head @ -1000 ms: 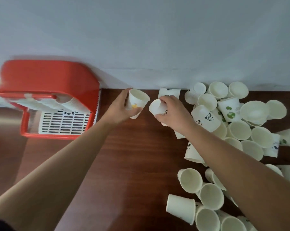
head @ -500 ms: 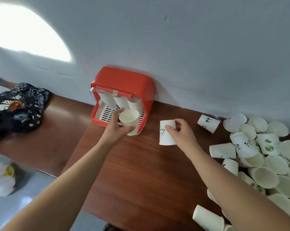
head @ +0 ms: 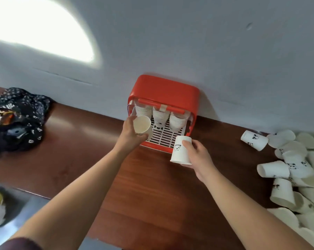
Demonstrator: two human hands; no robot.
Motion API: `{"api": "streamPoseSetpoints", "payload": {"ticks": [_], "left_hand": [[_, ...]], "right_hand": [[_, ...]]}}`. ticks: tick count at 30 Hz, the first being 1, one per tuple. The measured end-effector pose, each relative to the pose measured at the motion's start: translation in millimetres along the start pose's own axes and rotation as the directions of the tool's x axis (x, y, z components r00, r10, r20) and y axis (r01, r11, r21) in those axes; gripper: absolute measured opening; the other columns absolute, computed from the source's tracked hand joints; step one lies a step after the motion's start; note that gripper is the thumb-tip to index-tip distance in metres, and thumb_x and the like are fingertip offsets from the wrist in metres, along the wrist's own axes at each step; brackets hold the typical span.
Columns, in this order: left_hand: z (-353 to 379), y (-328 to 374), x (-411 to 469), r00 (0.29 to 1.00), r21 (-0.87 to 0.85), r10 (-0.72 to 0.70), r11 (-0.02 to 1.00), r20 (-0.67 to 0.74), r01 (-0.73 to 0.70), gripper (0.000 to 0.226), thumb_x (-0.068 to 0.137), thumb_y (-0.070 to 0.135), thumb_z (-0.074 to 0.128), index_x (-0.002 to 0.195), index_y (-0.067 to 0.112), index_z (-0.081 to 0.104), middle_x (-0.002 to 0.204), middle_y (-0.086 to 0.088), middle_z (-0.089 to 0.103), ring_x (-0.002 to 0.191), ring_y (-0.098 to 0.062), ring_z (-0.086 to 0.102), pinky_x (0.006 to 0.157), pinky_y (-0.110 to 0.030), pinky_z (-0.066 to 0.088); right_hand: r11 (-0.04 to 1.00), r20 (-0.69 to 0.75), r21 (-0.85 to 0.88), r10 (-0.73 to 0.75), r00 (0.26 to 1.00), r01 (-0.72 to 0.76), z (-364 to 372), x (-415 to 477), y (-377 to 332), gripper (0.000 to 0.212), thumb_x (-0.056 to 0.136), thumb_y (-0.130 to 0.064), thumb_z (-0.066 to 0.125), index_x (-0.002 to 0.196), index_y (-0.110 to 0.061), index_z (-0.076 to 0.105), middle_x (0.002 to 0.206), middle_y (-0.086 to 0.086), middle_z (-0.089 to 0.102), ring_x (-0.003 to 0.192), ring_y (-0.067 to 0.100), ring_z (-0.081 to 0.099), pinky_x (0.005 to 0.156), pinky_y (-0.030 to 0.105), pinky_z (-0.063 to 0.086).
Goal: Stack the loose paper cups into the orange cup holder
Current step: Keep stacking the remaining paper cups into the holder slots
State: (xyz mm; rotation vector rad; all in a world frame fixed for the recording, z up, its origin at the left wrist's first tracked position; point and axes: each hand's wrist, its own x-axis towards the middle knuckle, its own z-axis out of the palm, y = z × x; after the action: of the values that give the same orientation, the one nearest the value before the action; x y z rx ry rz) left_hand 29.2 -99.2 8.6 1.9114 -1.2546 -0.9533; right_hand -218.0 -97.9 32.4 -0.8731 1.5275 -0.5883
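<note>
The orange cup holder (head: 168,91) stands against the wall on the brown table, with three stacks of white cups (head: 159,116) hanging inside above a white grille. My left hand (head: 130,134) grips a white paper cup (head: 142,125), mouth facing me, just below the leftmost stack. Gripped in my right hand (head: 197,156) is a panda-print cup (head: 181,150), mouth down, at the holder's front right corner. A heap of loose paper cups (head: 286,170) lies on the table at the right.
Dark patterned cloth (head: 17,120) lies on the table at the far left. The grey wall (head: 225,51) rises right behind the holder. The table's near edge (head: 35,194) runs at the lower left, with a pale floor below it.
Both hands moved toward the holder. The left cup has gone from the holder's front to under the leftmost stack; the right cup has come up to the front right corner. My view swung left.
</note>
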Motion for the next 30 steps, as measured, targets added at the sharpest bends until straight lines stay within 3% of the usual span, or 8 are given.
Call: {"api": "streamPoseSetpoints", "payload": {"ticks": [5, 9, 17, 22, 24, 27, 30], "left_hand": [[-3, -15, 32, 0.994, 0.181, 0.060, 0.981, 0.088, -0.075, 0.096, 0.069, 0.021, 0.086, 0.146, 0.015, 0.029, 0.146, -0.006, 0.040, 0.131, -0.023, 0.041, 0.108, -0.044, 0.041], [4, -29, 45, 0.985, 0.284, 0.044, 0.955, 0.164, -0.090, 0.090, 0.068, 0.020, 0.088, 0.141, 0.011, 0.035, 0.139, -0.012, 0.047, 0.125, -0.031, 0.049, 0.098, -0.044, 0.046], [9, -43, 52, 0.959, 0.312, 0.049, 0.940, 0.278, -0.139, 0.101, 0.073, 0.031, 0.085, 0.152, 0.012, 0.024, 0.151, -0.015, 0.033, 0.133, -0.036, 0.041, 0.105, -0.050, 0.041], [-8, -45, 35, 0.963, 0.219, 0.126, 0.959, 0.240, -0.180, 0.100, 0.075, 0.049, 0.082, 0.152, 0.020, 0.026, 0.153, -0.006, 0.031, 0.142, -0.025, 0.031, 0.113, -0.046, 0.036], [-20, -34, 23, 0.964, 0.033, 0.127, 0.990, 0.234, -0.139, 0.090, 0.077, 0.051, 0.080, 0.149, 0.026, 0.033, 0.149, 0.004, 0.038, 0.138, -0.012, 0.038, 0.112, -0.037, 0.038], [-36, -18, 7, 0.908, -0.270, 0.156, 0.962, 0.389, -0.049, 0.089, 0.077, 0.044, 0.082, 0.150, 0.029, 0.032, 0.144, 0.010, 0.045, 0.128, -0.004, 0.050, 0.104, -0.029, 0.048], [-40, -15, 1, 0.895, -0.302, 0.211, 0.949, 0.392, -0.092, 0.090, 0.078, 0.036, 0.084, 0.150, 0.031, 0.031, 0.143, 0.009, 0.049, 0.128, -0.007, 0.051, 0.099, -0.030, 0.052]], "right_hand": [[0.999, -0.054, 0.034, 0.037, 0.998, -0.036, 31, 2, 8, 0.043, 0.090, -0.045, 0.061, 0.127, -0.023, 0.054, 0.113, 0.002, 0.067, 0.099, 0.019, 0.068, 0.087, 0.047, 0.058], [0.996, -0.085, 0.042, 0.085, 0.993, -0.081, 40, 2, 12, 0.039, 0.091, -0.044, 0.062, 0.123, -0.024, 0.054, 0.112, 0.001, 0.066, 0.100, 0.018, 0.067, 0.091, 0.046, 0.056], [0.977, -0.043, 0.177, 0.128, 0.991, -0.118, 45, 10, 5, 0.024, 0.091, -0.035, 0.064, 0.113, -0.026, 0.058, 0.115, 0.003, 0.066, 0.106, 0.021, 0.065, 0.092, 0.055, 0.054], [0.894, 0.007, 0.420, 0.170, 0.985, -0.157, 54, 13, -13, 0.016, 0.094, -0.025, 0.063, 0.108, -0.019, 0.062, 0.119, 0.011, 0.065, 0.111, 0.025, 0.062, 0.091, 0.044, 0.054], [0.815, 0.058, 0.544, 0.200, 0.978, -0.199, 61, 15, -21, 0.023, 0.091, -0.022, 0.067, 0.112, -0.015, 0.060, 0.120, 0.015, 0.065, 0.113, 0.027, 0.062, 0.091, 0.043, 0.054], [0.718, 0.156, 0.649, 0.200, 0.967, -0.253, 76, 12, -32, 0.031, 0.091, -0.017, 0.067, 0.119, -0.010, 0.058, 0.118, 0.018, 0.066, 0.112, 0.029, 0.063, 0.096, 0.044, 0.053], [0.671, 0.227, 0.687, 0.167, 0.959, -0.279, 95, 6, -42, 0.031, 0.092, -0.012, 0.063, 0.122, -0.006, 0.055, 0.120, 0.021, 0.065, 0.114, 0.031, 0.062, 0.097, 0.044, 0.052]]}}
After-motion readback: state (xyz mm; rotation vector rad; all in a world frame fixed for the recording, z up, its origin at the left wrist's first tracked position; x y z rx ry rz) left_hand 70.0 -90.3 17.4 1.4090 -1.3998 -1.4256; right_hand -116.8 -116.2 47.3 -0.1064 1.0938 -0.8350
